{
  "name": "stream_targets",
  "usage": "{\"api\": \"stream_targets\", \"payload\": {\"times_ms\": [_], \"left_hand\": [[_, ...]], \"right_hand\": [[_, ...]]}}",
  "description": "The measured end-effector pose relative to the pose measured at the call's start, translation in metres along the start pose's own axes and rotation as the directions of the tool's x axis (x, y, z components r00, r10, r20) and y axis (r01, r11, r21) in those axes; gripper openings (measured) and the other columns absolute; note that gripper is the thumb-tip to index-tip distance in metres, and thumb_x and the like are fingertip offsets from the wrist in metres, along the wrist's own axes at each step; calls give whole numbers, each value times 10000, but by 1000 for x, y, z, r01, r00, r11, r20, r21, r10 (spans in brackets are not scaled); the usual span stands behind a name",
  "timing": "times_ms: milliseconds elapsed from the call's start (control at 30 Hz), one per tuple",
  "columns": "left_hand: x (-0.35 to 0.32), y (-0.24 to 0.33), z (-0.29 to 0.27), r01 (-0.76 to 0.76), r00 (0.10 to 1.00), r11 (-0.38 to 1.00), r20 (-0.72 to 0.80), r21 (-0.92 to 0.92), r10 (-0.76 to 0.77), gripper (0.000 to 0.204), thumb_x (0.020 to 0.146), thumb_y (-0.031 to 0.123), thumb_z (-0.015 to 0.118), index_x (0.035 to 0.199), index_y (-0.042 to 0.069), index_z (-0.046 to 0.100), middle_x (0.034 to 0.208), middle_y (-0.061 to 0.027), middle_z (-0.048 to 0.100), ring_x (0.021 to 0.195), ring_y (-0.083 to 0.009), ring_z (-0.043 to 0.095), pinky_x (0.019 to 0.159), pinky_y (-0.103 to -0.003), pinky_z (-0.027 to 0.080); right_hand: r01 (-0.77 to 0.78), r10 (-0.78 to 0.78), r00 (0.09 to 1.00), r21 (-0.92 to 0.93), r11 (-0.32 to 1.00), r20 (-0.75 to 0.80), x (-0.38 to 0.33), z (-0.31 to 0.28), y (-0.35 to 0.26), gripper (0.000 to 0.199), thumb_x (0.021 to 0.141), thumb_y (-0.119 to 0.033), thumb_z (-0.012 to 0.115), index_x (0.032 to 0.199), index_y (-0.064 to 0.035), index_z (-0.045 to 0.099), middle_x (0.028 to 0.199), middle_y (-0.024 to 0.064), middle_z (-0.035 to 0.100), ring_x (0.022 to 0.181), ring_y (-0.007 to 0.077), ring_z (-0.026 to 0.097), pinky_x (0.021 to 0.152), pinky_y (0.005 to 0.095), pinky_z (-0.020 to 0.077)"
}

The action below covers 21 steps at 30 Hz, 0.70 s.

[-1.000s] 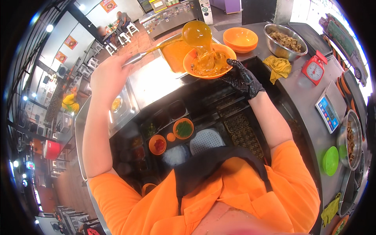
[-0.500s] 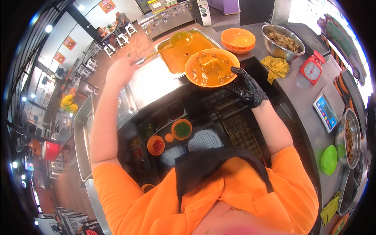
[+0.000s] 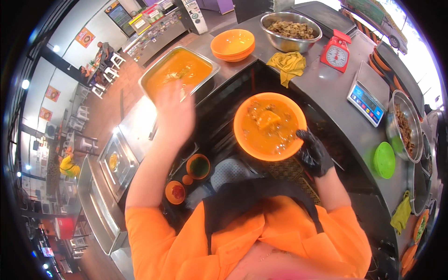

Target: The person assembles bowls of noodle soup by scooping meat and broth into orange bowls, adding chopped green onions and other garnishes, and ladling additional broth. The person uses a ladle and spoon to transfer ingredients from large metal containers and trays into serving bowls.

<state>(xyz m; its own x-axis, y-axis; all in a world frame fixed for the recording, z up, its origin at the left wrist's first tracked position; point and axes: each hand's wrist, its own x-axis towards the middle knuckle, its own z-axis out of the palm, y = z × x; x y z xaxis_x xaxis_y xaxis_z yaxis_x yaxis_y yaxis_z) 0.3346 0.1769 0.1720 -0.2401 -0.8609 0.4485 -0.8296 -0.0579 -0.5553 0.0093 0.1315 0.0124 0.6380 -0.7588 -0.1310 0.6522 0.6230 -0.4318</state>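
My right hand (image 3: 316,153), in a black glove, grips the right rim of an orange bowl (image 3: 241,140). Orange-brown soup (image 3: 261,140) with dark pieces and a lighter chunk fills the bowl, which is roughly level above the dark counter well. My bare left hand (image 3: 176,109) is over the near edge of a rectangular steel tray (image 3: 215,68) of orange soup. Motion smears its fingers, so what they hold, if anything, cannot be made out. The ladle is not clearly visible.
Beyond the well stand stacked orange bowls (image 3: 233,44), a steel bowl of brown pieces (image 3: 291,35), a yellow cloth (image 3: 287,66), a red dial scale (image 3: 336,52) and a digital scale (image 3: 366,100). A green bowl (image 3: 384,160) is at right. Small orange bowls (image 3: 175,192) sit below.
My right hand has brought the filled bowl nearer to me, away from the tray. My left hand, which held the ladle over the tray, has moved right; the view has turned to the right.
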Motion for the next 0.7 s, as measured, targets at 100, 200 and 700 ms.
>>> {"api": "stream_targets", "payload": {"times_ms": [100, 200, 700], "left_hand": [[71, 78, 32, -146, 985, 862, 13, -486, 174, 404, 863, 262, 605, 1218, 73, 568, 1237, -170, 561, 1170, -307, 524, 1009, -399, 415], [159, 148, 107, -84, 946, 755, 186, -651, 266, 489, 902, 403, 532, 1307, 129, 536, 1313, -148, 527, 1232, -314, 477, 1027, -429, 397], [247, 176, 249, 253, 907, 883, 415, -396, -74, 349, 856, 239, 557, 1152, 75, 643, 1158, -124, 606, 1101, -312, 559, 911, -404, 475]], "right_hand": [[220, -232, 973, -330, 918, 3, -33, -28, 2, 562, 865, -118, 650, 1370, -44, 416, 1263, 88, 555, 1141, 201, 565, 947, 341, 488], [137, -137, 971, -17, 990, -195, -58, -52, 3, 582, 855, -123, 654, 1379, -53, 412, 1269, 82, 549, 1163, 198, 543, 976, 352, 452], [268, -393, 841, -344, 900, -373, -101, -81, 7, 491, 892, -189, 605, 1321, -25, 430, 1242, 115, 500, 1138, 194, 499, 937, 330, 452]]}}
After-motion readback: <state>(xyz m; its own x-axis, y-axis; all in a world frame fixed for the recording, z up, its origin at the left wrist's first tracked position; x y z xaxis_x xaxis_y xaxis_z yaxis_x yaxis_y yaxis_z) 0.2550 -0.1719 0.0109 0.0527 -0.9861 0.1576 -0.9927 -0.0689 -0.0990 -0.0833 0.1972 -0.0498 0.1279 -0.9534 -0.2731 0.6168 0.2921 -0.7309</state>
